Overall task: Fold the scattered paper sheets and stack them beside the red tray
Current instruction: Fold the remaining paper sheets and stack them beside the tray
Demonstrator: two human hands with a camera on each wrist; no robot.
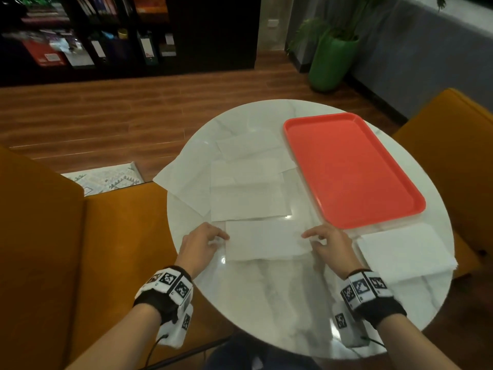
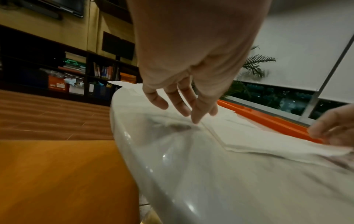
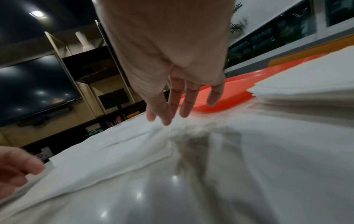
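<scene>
A folded white paper sheet [image 1: 264,240] lies flat near the front of the round marble table [image 1: 266,303]. My left hand [image 1: 213,236] has straight fingers [image 2: 197,116] whose tips touch the sheet's left edge. My right hand [image 1: 317,237] reaches with straight fingers [image 3: 168,115] to the sheet's right edge [image 3: 134,145]. Neither hand grips anything. Several unfolded sheets [image 1: 248,193] overlap beyond it, left of the red tray [image 1: 352,169]. A stack of folded sheets [image 1: 402,249] sits at the tray's near end.
Orange seats [image 1: 80,249] flank the table on the left and far right. One loose sheet [image 1: 170,177] overhangs the table's left edge. A green planter [image 1: 330,62] and dark bookshelves [image 1: 106,36] stand across the wooden floor.
</scene>
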